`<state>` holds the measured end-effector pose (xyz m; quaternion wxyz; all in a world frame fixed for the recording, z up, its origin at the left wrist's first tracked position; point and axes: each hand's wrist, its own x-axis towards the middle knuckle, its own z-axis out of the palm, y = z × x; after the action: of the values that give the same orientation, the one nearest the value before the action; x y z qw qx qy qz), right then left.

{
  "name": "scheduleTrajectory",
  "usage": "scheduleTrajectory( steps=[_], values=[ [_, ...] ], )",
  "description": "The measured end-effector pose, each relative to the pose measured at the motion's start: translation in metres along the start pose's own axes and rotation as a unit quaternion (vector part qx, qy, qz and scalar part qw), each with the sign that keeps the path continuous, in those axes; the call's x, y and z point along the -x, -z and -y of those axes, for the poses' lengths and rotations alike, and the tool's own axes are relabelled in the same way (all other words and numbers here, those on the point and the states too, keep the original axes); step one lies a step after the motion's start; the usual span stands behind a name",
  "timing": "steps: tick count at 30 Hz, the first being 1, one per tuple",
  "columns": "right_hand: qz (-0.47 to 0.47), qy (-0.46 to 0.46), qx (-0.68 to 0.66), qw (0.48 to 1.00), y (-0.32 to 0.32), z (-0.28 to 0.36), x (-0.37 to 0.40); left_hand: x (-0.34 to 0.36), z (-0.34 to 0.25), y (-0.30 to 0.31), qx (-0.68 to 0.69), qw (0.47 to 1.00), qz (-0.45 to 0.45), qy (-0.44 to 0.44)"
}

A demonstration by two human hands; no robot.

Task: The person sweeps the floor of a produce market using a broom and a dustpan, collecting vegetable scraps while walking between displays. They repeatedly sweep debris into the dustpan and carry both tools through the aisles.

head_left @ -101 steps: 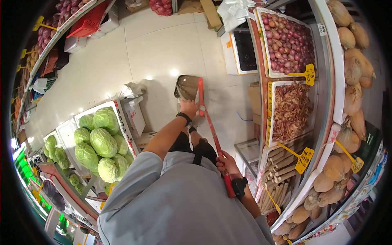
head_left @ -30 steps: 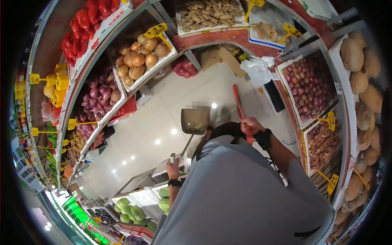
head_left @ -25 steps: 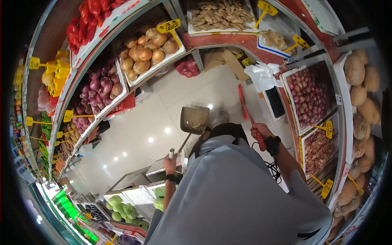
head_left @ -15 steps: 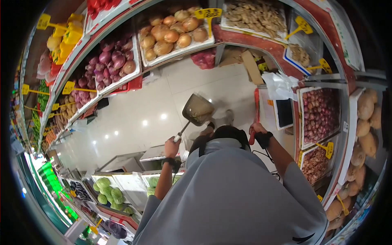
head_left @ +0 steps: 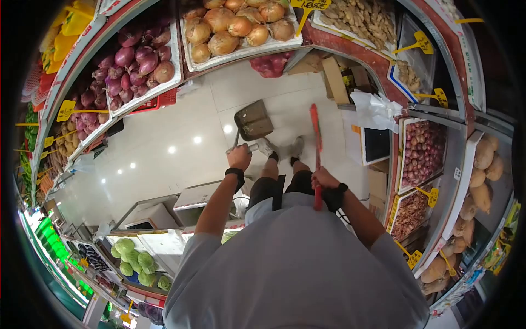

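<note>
My left hand [head_left: 239, 157] is closed around the handle of a long-handled dustpan [head_left: 255, 122]. The pan is grey-brown, with small scraps inside, and hangs low over the tiled floor just ahead of my feet. In my right hand [head_left: 325, 179] I grip a long red broom [head_left: 316, 134], its upper end close to my waist and its far end pointing forward. Bristles cannot be made out on it. My shoes [head_left: 297, 147] stand between the dustpan and the broom.
Produce stands curve around me: brown onions [head_left: 239, 26], red onions [head_left: 125, 57], ginger [head_left: 359, 19], shallots [head_left: 422, 151] and cabbages [head_left: 131, 256]. White plastic bags [head_left: 375, 111] hang at the right. Cardboard boxes [head_left: 335, 81] and a red mesh sack [head_left: 269, 64] sit under the far stand.
The broom has swung inward from my right side to in front of me, with my right hand. The dustpan has shifted slightly left and farther away. My view has moved forward.
</note>
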<state>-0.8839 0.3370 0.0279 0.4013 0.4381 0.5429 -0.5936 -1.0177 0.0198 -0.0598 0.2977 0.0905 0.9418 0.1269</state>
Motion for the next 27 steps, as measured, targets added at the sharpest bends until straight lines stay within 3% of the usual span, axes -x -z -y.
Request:
scheduleTrajectory(
  steps=[4,5,7,9,16,20,27],
  values=[
    [0.040,0.010,-0.011,0.999,-0.051,0.001,0.010,-0.030,-0.003,-0.007,-0.038,0.999,0.029,-0.024],
    [0.046,-0.034,-0.073,0.996,-0.067,0.008,0.017,-0.036,-0.005,-0.011,-0.046,0.998,0.036,-0.026],
    [0.102,-0.022,-0.040,0.994,-0.079,0.031,0.030,-0.052,-0.009,-0.021,-0.038,0.998,0.019,-0.048],
    [0.100,-0.037,-0.070,0.992,-0.079,0.059,0.055,-0.059,-0.011,-0.025,-0.045,0.997,0.017,-0.056],
    [0.091,-0.080,-0.129,0.984,-0.035,0.073,0.126,-0.069,-0.021,-0.022,-0.060,0.997,0.024,-0.053],
    [0.056,-0.089,-0.163,0.981,-0.022,0.074,0.150,-0.059,0.015,-0.018,-0.064,0.998,0.016,-0.021],
    [0.038,-0.063,-0.158,0.985,0.008,0.071,0.128,-0.011,0.060,0.003,-0.007,1.000,0.007,0.003]
  ],
)
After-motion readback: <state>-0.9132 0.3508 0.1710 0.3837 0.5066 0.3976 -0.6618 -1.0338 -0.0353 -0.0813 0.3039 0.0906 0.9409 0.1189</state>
